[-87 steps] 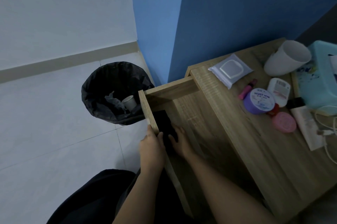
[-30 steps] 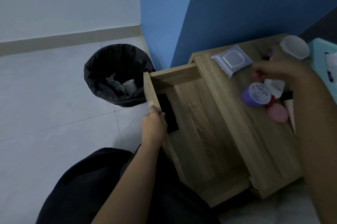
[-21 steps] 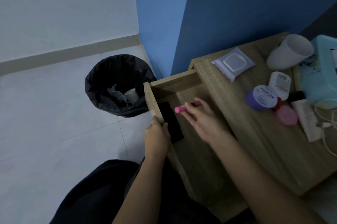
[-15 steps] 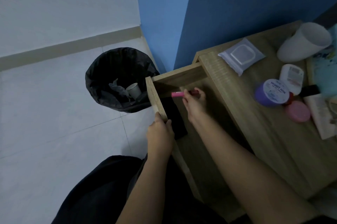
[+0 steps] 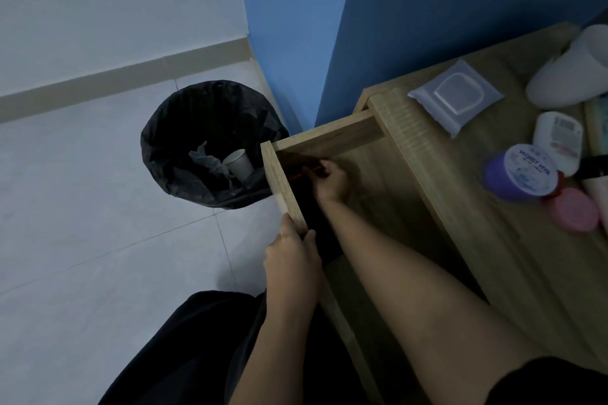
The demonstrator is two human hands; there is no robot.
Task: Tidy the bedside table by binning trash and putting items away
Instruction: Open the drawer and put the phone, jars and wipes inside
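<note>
The light wooden bedside table (image 5: 493,256) stands against a blue wall, and its wooden drawer (image 5: 329,134) is pulled out towards the pale tiled floor. A round bin lined with a black bag (image 5: 171,154) sits just beside the drawer's front panel, holding a paper cup and crumpled scraps. The left hand (image 5: 292,259) grips the top edge of that panel, thumb inside. The right hand (image 5: 329,179) reaches into the drawer's far corner, its fingers curled and pinching a slim pink tube (image 5: 297,175). A flat black object (image 5: 316,223) lies along the inside of the panel. The tube is in shadow and looks dull red. Its long axis runs from the fingertips towards the front panel, close under the drawer's side wall. Bare drawer floor lies to the hand's right.
</note>
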